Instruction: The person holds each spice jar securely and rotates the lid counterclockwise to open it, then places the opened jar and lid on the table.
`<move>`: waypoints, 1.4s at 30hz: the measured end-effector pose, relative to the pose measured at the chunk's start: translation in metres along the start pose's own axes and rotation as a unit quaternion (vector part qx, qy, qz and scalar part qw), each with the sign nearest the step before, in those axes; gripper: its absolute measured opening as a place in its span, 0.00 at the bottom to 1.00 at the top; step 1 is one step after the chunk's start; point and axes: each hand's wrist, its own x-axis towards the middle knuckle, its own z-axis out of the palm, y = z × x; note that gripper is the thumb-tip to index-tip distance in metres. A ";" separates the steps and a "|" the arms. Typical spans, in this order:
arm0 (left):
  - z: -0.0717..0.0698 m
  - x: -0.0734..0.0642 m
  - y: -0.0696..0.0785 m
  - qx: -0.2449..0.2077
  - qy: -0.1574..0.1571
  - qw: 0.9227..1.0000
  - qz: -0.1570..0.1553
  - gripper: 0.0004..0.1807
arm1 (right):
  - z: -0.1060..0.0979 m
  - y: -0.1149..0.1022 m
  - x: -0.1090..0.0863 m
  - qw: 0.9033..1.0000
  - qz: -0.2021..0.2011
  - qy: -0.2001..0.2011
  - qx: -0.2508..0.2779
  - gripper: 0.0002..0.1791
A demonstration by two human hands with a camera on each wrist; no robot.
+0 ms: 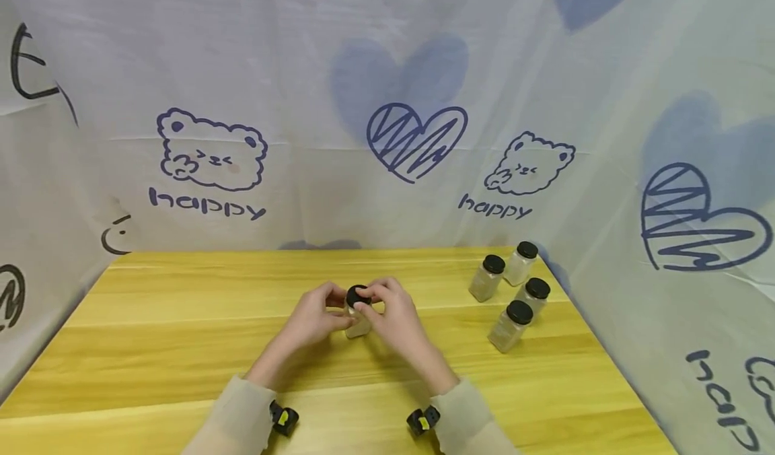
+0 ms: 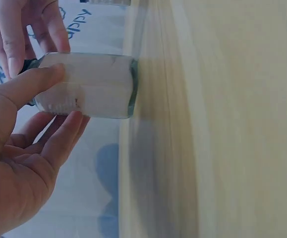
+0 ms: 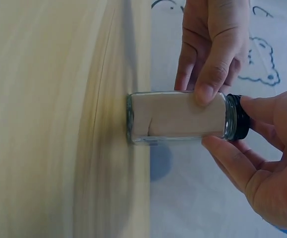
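Lids [image 1: 493, 264] — round, black — cap four clear, square glass jars [image 1: 484, 285], seemingly done; my left hand [image 1: 313, 316] grips a fifth jar [image 3: 183, 116], right hand [image 1: 396, 312] pinches its lid [image 3: 242, 121], tightness unclear.

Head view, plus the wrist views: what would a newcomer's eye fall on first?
Probably the glass jar near the middle of the table, its body held by the left hand and its black lid by the right hand. Next, four similar jars standing toward the table's right edge, then the blue bear drawings on the pale cloth behind.
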 end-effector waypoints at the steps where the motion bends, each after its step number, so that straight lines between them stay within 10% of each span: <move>1: -0.001 -0.003 0.000 -0.004 -0.003 1.000 -0.001 0.18 | 0.000 -0.002 -0.002 1.000 -0.001 -0.002 -0.001 0.16; 20: -0.024 -0.037 -0.005 -0.009 -0.089 0.996 0.003 0.22 | 0.005 -0.019 -0.020 0.997 -0.003 -0.060 0.049 0.19; 42: -0.026 -0.035 0.000 -0.028 -0.099 0.995 0.009 0.22 | 0.004 -0.007 -0.011 0.989 -0.009 -0.085 0.122 0.20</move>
